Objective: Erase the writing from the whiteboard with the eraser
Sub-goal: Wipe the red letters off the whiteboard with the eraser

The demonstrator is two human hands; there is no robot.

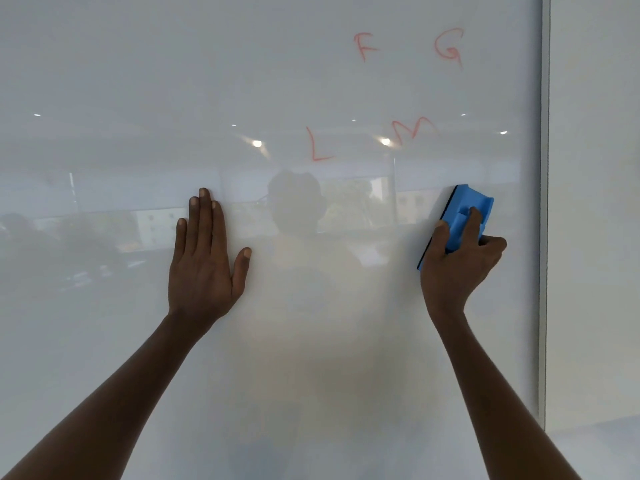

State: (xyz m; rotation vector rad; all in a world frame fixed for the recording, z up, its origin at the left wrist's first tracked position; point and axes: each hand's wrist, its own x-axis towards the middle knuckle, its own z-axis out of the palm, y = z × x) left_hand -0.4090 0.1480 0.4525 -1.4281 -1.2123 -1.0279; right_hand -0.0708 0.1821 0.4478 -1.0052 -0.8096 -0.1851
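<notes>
Nearest, my left hand (204, 258) lies flat, fingers straight, on the whiteboard (104, 81), well left of the eraser (460, 220); my right hand (460, 265) grips that blue eraser, pad against the board. Above the eraser stand red L (317, 145) and M (410, 128); farther up, F (364, 46) and G (450, 46). Erasing appears mid-course; next I judge an upward sweep over M.

The eraser (464, 216) is bright blue with a black strip along its wiping face. The whiteboard (138, 81) is glossy white, its letters (367, 46) faded red.
</notes>
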